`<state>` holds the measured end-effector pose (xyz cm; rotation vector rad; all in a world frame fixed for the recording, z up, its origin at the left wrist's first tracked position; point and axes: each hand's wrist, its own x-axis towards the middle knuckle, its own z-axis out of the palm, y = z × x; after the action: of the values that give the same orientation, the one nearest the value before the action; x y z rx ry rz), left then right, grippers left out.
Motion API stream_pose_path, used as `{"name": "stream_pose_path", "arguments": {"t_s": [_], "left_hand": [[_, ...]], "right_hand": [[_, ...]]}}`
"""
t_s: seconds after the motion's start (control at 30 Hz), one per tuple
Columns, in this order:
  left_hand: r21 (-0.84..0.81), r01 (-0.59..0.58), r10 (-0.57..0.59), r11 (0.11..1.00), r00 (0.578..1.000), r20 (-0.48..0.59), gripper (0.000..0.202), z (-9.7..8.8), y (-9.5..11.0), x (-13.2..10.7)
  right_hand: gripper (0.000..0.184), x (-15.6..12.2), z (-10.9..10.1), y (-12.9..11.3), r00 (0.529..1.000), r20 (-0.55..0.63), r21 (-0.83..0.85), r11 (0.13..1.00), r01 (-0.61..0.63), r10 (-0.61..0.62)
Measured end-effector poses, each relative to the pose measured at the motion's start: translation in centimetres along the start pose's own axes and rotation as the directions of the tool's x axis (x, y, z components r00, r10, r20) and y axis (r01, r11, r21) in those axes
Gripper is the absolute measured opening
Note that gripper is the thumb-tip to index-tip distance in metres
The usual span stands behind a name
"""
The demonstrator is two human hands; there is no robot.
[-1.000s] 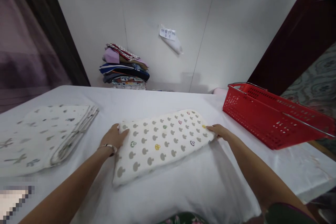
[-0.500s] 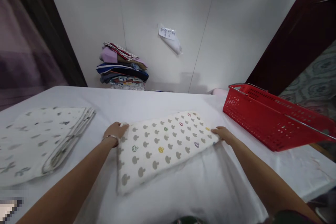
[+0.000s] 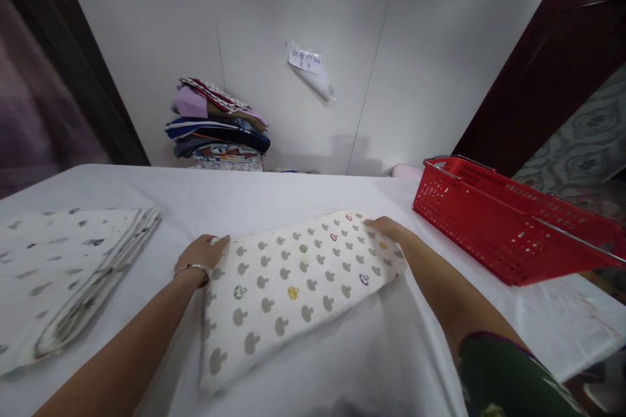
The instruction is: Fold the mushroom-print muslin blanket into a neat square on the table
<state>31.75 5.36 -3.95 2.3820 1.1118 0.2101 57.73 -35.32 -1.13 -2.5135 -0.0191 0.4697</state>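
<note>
A folded white cloth with a mushroom print (image 3: pixel 288 287) lies on the white table (image 3: pixel 274 192) in front of me. My left hand (image 3: pixel 199 254), with a bracelet at the wrist, rests at the cloth's far left corner, fingers curled onto its edge. My right hand (image 3: pixel 386 228) lies on the cloth's far right corner, fingers flat and close together. Both hands touch the cloth; whether they grip it is hard to make out.
A second folded white printed cloth (image 3: pixel 63 267) lies at the left. A red plastic basket (image 3: pixel 508 228) stands at the right table edge. A stack of folded clothes (image 3: pixel 215 127) sits against the back wall, with a paper note (image 3: pixel 304 60) on the wall.
My right hand has moved from the cloth's right edge up to its far right corner. The cloth has turned slightly and sits closer to me; the view has shifted right.
</note>
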Motion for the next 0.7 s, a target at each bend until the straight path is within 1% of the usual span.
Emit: {"name": "stream_pose_path", "arguments": {"t_s": [0.1, 0.2, 0.3, 0.4, 0.47, 0.53, 0.57, 0.7], "left_hand": [[0.007, 0.043, -0.043, 0.999, 0.998, 0.048, 0.057, -0.1, 0.1, -0.4], [0.015, 0.056, -0.057, 0.998, 0.997, 0.056, 0.056, -0.2, 0.2, -0.6], [-0.037, 0.05, -0.05, 0.998, 0.999, 0.021, 0.053, -0.4, 0.1, -0.9], [-0.153, 0.076, -0.086, 0.985, 0.995, -0.058, 0.045, -0.9, 0.2, -1.0], [-0.189, 0.074, -0.098, 0.979, 0.988, -0.12, 0.042, -1.2, 0.3, -0.9], [-0.158, 0.053, -0.077, 0.986, 0.986, -0.15, 0.043, -1.2, 0.4, -0.6], [-0.121, 0.05, -0.067, 0.991, 0.988, -0.142, 0.043, -1.0, 0.4, -0.4], [0.032, 0.068, -0.067, 0.997, 0.997, -0.036, 0.047, -0.2, 0.1, 0.1]], "right_hand": [[0.049, 2.0, 0.5, -1.5, 1.0, 0.009, 0.037, 0.999, 0.001, -0.001], [0.05, 3.4, 0.9, -2.4, 1.0, 0.015, 0.085, 0.996, 0.013, -0.014], [0.043, 4.2, 1.4, -3.1, 0.997, -0.003, 0.14, 0.987, 0.08, -0.08], [0.038, 5.2, 2.0, -4.2, 0.978, -0.077, 0.172, 0.964, 0.203, -0.193], [0.04, 6.0, 2.5, -5.0, 0.959, -0.141, 0.15, 0.952, 0.267, -0.247], [0.041, 6.9, 3.3, -5.7, 0.942, -0.193, 0.093, 0.951, 0.296, -0.275], [0.04, 7.3, 3.7, -6.0, 0.936, -0.211, 0.053, 0.952, 0.3, -0.283], [0.031, 8.0, 5.2, -6.3, 0.92, -0.227, -0.125, 0.946, 0.299, -0.32]]}}
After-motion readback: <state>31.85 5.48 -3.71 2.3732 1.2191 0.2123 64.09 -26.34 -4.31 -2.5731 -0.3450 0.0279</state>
